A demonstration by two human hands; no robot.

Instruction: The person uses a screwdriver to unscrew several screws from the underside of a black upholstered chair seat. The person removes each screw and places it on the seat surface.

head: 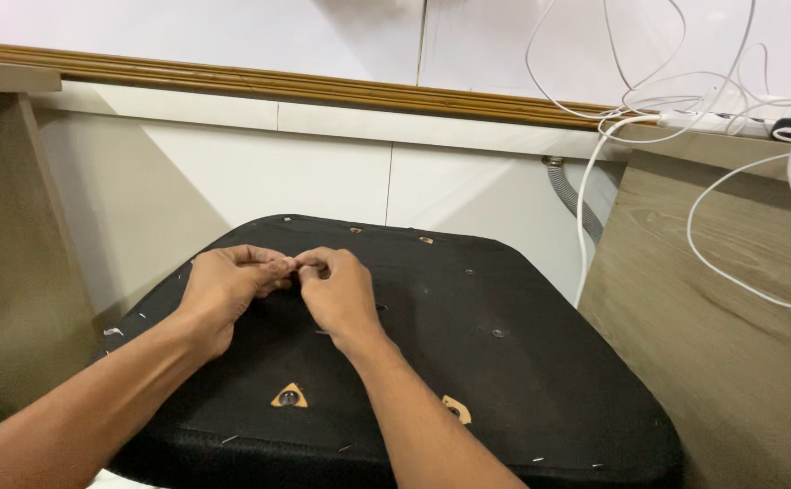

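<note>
- Left hand [225, 288] and right hand [339, 292] meet fingertip to fingertip over the upturned black seat base [468, 362], far half.
- Both grips pinched on something tiny; can't identify it.
- Pinch sits dead between hands, neither nearer.

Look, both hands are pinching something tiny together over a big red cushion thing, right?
Not quite. The cushion is black, not red, as the head view shows. The rest holds: the left hand and the right hand meet above it, fingertips pinched together on something too small to make out.
</note>
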